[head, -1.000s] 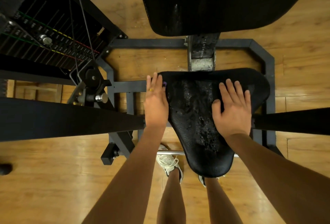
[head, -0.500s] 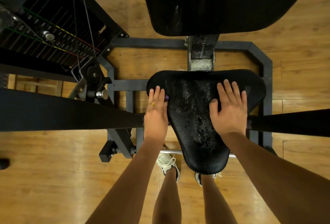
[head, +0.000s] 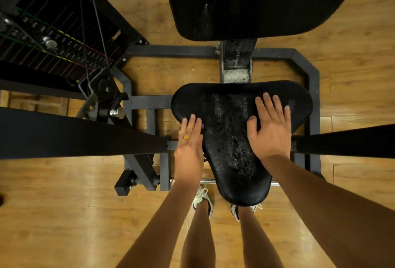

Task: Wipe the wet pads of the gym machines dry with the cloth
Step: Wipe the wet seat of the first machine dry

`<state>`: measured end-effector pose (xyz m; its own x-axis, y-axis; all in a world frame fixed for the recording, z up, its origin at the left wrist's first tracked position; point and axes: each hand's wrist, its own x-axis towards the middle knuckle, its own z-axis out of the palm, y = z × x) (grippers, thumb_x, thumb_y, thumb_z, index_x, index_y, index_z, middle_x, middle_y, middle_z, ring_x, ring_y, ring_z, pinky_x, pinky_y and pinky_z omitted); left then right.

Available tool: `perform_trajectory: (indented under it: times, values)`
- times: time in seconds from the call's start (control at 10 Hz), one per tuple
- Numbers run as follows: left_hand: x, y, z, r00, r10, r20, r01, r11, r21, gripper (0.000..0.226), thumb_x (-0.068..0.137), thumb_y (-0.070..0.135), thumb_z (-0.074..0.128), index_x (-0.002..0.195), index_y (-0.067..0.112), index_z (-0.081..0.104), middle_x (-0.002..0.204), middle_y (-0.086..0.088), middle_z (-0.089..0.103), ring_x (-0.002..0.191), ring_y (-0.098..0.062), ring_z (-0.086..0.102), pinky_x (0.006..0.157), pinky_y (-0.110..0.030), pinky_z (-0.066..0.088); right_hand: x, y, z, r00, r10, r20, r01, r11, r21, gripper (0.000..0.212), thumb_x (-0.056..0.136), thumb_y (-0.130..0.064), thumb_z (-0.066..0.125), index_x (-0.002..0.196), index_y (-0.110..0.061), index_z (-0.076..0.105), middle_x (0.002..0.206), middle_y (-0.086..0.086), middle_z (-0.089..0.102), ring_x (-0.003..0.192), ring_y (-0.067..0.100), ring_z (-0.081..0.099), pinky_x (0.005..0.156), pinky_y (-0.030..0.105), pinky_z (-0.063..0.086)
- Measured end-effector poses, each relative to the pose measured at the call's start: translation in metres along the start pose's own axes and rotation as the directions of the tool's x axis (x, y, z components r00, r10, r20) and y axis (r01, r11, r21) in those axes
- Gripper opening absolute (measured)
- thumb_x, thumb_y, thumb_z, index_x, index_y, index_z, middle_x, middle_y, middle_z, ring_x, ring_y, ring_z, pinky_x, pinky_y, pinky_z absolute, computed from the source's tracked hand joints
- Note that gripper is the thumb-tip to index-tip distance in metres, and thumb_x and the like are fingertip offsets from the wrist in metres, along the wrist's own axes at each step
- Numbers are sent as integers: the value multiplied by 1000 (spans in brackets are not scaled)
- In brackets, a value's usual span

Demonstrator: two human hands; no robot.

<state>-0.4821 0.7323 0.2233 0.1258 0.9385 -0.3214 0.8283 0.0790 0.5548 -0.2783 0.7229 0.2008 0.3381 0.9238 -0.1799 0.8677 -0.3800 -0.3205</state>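
The black triangular seat pad [head: 233, 184] lies below me, with water drops and wet streaks down its middle. My left hand [head: 189, 146] rests on the pad's left edge with straight fingers and a yellow ring. A small purple bit [head: 202, 126] shows beside its index finger; I cannot tell what it is. My right hand [head: 270, 131] presses flat on the right side of the pad, fingers spread. No cloth is plainly visible. The black back pad [head: 256, 0] stands beyond, with wet streaks near its lower edge.
The dark steel frame [head: 314, 88] rings the seat on a wooden floor. Two black padded arms [head: 74, 135] cross left and right at hand level. The weight stack and cables [head: 53, 43] sit at the far left. My legs and white shoes [head: 203, 201] are under the seat tip.
My left hand has slid toward me along the seat's left edge. My right hand has shifted slightly left and stays flat on the pad.
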Motion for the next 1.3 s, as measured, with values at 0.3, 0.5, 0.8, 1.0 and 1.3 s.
perform_trajectory:
  times: [0.3,0.5,0.8,1.0,1.3]
  values:
    - [116,20,-9,998,51,-24,-48,995,86,47,104,4,42,150,14,38,162,-1,25,152,-18,8,119,-36,22,0,0,2,1000,-1,0,1,1000,-1,54,98,-36,31,149,-18,37,158,1,28,150,17,12,122,44,6]
    - [80,16,-5,997,53,50,-60,988,143,50,106,11,37,154,18,27,165,4,14,152,-13,1,120,-32,18,0,0,-1,1000,0,10,0,1000,8,55,98,-36,31,149,-18,37,158,1,28,150,18,11,122,44,6]
    - [58,9,-7,994,94,57,-102,983,150,52,103,7,43,153,15,32,163,5,22,152,-11,5,118,-29,19,1,0,-1,1000,-4,-8,4,1000,21,54,97,-34,33,148,-16,39,157,3,30,149,19,13,122,45,7]
    - [111,26,-3,996,76,47,-83,985,150,50,102,0,42,150,13,37,161,-1,28,152,-19,9,118,-38,31,0,0,0,1000,-4,-9,4,1000,21,53,97,-33,35,148,-16,39,157,2,30,149,19,13,122,45,7]
    - [-57,16,13,999,-11,46,12,1000,-8,51,101,16,35,152,16,30,161,7,22,150,-5,7,115,-28,23,0,-1,-1,1000,-3,-18,3,1000,29,53,98,-33,34,147,-15,40,157,4,32,149,20,14,121,47,9]
